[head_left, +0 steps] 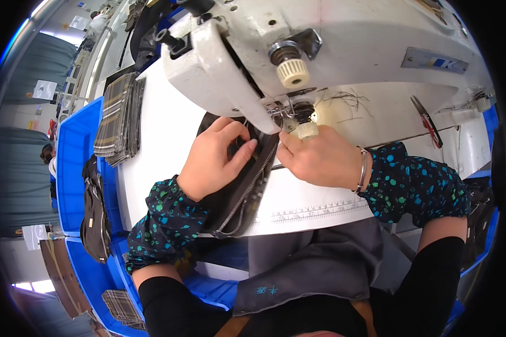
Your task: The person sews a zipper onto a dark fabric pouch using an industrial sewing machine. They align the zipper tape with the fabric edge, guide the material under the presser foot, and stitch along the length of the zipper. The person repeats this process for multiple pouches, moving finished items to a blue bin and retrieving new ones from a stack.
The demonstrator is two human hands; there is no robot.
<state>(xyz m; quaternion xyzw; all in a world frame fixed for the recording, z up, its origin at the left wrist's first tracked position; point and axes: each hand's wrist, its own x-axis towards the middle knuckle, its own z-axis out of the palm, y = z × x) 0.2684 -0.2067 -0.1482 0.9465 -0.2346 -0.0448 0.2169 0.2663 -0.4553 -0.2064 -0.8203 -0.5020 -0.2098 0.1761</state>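
Dark cloth (226,209), silvery zipper (255,182), white sewing machine (365,42), brown plaid stack (117,121), blue bins (73,174)

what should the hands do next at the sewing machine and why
Probably ease the dark cloth a little toward the presser foot, guiding the zip straight: the zip runs up toward the foot, the left hand is at the cloth, and the right hand is close beside the foot, so both seem placed to steer.
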